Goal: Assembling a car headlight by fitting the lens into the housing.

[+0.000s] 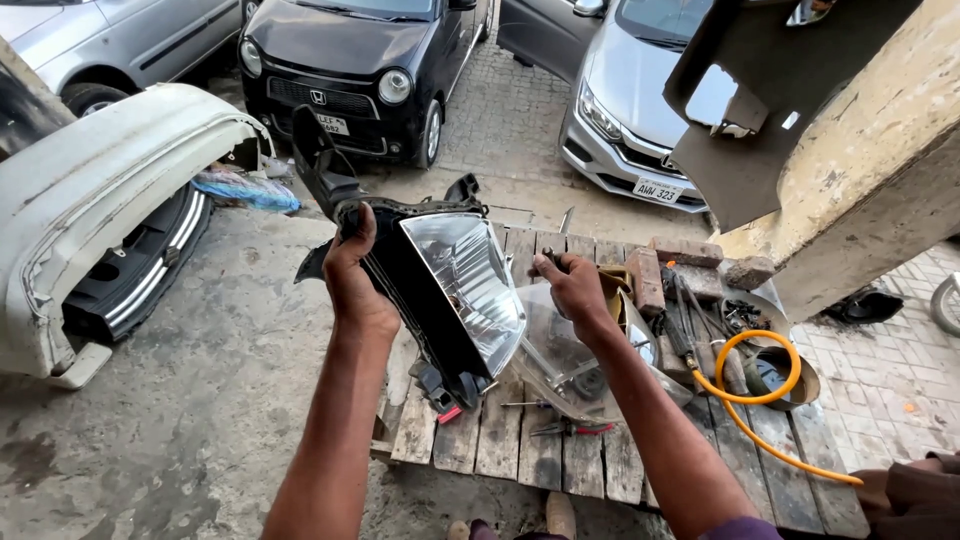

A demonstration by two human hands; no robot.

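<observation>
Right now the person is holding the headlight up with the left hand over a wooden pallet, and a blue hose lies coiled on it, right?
Not quite: the hose is orange, not blue, as the head view shows. The rest holds: the left hand grips the headlight above the wooden pallet.

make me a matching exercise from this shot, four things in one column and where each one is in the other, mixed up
Things:
1. headlight unit
2. yellow hose
3. white bumper
4. black car

Places:
A. lying on the concrete at the far left
B. parked at the top, behind the work area
C. looped on the right side of the wooden pallet
D. held up by the left hand, above the pallet

Pairs: 1-D, 2-C, 3-A, 4-B
</observation>
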